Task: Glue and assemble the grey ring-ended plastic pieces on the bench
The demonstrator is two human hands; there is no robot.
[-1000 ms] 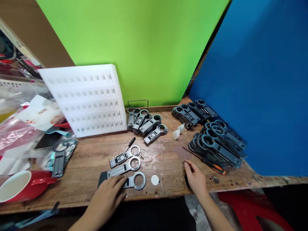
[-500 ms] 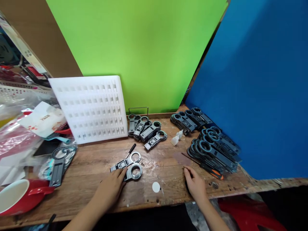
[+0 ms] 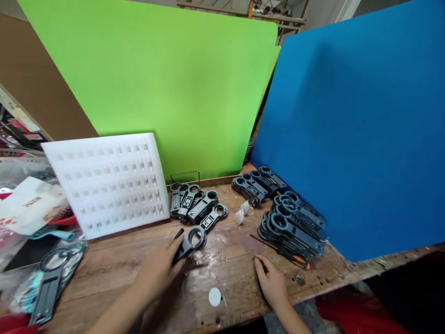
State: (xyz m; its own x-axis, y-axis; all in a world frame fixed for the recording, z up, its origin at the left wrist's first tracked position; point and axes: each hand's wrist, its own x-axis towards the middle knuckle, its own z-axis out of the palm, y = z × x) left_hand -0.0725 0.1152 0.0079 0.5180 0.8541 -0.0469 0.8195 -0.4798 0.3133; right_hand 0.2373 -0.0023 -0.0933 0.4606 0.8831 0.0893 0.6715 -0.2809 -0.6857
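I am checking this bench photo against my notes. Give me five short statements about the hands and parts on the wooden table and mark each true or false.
1. The left hand holds a stack of black ring-ended plastic parts. True.
2. The right hand grips the orange-handled screwdriver. False: it rests on the wooden table, apart from the screwdriver.
3. A small white round disc lies on the table between the two hands. True.
4. The white foam tray with square pockets lies flat at the table's front edge. False: it leans tilted at the back, by the green board.
5. The blue-ringed black parts are piled beside the blue board. True.
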